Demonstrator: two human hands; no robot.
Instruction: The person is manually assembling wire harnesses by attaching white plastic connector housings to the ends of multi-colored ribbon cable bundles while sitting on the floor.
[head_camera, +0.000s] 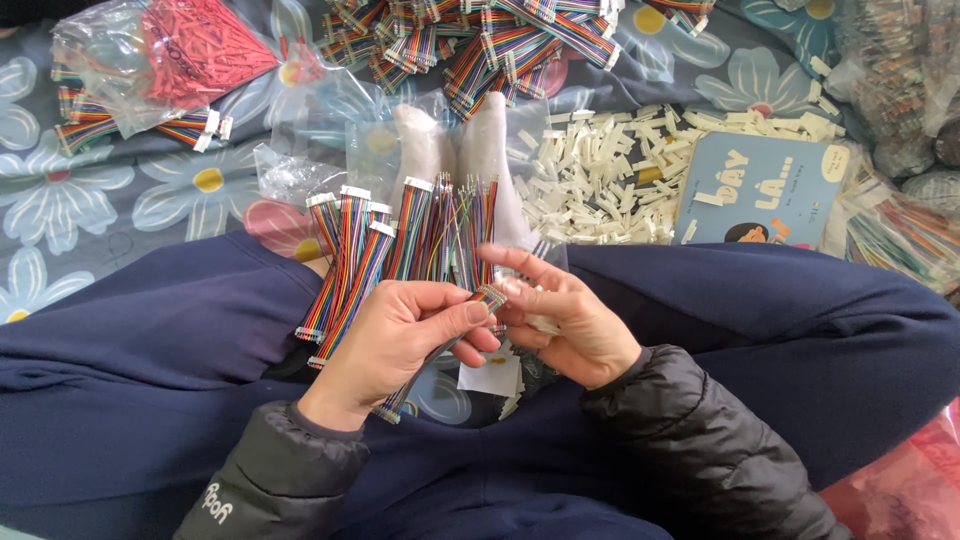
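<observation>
Both hands meet over the lap on one short rainbow-coloured ribbon cable (440, 345) running diagonally from lower left to upper right, the left hand (400, 335) closed around its length, the right hand (560, 315) pinching its upper end between thumb and fingers.

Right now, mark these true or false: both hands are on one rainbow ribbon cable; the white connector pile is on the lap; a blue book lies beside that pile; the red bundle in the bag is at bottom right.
1. Both the left hand and the right hand pinch one rainbow ribbon cable. True.
2. The white connector pile is on the lap. False: it lies on the flowered cloth beyond the knees.
3. A blue book lies beside that pile. True, on its right.
4. The red bundle in a clear bag is at bottom right. False: it is at top left.
</observation>
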